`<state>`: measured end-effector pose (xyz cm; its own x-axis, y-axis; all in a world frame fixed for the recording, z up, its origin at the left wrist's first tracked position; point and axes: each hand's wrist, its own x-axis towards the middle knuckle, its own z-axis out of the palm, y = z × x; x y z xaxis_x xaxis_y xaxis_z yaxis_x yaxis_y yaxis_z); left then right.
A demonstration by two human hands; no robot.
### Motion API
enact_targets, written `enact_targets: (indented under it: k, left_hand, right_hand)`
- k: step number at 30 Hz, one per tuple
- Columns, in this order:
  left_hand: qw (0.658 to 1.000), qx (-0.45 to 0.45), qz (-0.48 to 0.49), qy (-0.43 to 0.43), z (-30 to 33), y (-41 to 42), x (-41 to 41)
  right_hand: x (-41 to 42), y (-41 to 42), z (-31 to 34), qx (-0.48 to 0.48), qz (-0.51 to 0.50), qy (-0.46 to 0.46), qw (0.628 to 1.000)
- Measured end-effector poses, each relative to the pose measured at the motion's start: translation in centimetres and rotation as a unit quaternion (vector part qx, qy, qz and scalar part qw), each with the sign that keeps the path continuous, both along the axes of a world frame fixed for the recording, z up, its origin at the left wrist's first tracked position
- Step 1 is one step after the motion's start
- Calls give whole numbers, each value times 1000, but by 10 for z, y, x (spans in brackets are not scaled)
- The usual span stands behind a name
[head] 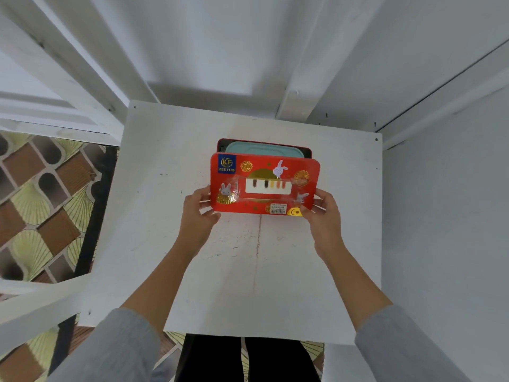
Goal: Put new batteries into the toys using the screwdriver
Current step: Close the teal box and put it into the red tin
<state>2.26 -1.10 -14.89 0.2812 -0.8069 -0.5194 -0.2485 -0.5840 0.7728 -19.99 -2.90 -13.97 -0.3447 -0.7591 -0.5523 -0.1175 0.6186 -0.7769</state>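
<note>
Table: white painted table (154,221), scuffed, with a thin crack line running from under the red lid toward the person; small dark screw heads at its corners
Room: white walls behind and to the right of the table, white beams or rails slanting in at the upper left; patterned floor (41,205) of brown, cream and dark shapes to the left of the table and showing again below its near edge
Red lid: red lid (264,186) printed with rabbits, gold rounds, a blue logo patch and a barcode sticker, with a clear window in its middle; lifted over the middle of the table, tilted, its far edge overlapping the box behind it
Box: dark red box (220,143) resting on the table just behind the lid, mostly hidden by it
Toy: pale blue-green toy (261,148) lying inside the box; only its far rounded edge shows above the lid, what kind of toy it is cannot be told
Left grip: left hand (197,213) pinches the lid's left near corner, thumb on top, fingers curled beneath
Right grip: right hand (325,216) pinches the lid's right near corner, fingers curled round the edge
Person: grey sleeves (121,348) at the near edge of the table, dark trousers below it
</note>
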Motion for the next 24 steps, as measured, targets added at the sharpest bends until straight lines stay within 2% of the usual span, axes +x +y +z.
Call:
enact_targets:
  k: [4, 11, 15, 19, 24]
  left_hand:
    - [1000, -2, -15, -9, -5, -6, 0]
    - [998, -29, -44, -45, -7, -18, 1]
    - [991, -46, -75, -98, -7, -25, 1]
    - [985, -62, -126, -101, -11, -28, 3]
    - [976, -39, -181, -118, -18, -52, 7]
  right_hand:
    - [1, -2, -9, 7, 17, -18, 1000]
    - [0, -10, -16, 15, 92, 44, 995]
    - [-2, -21, -20, 22, 130, 85, 988]
    - [-2, -30, -22, 24, 186, 158, 969]
    - [-3, -42, -17, 3, 281, 227, 933]
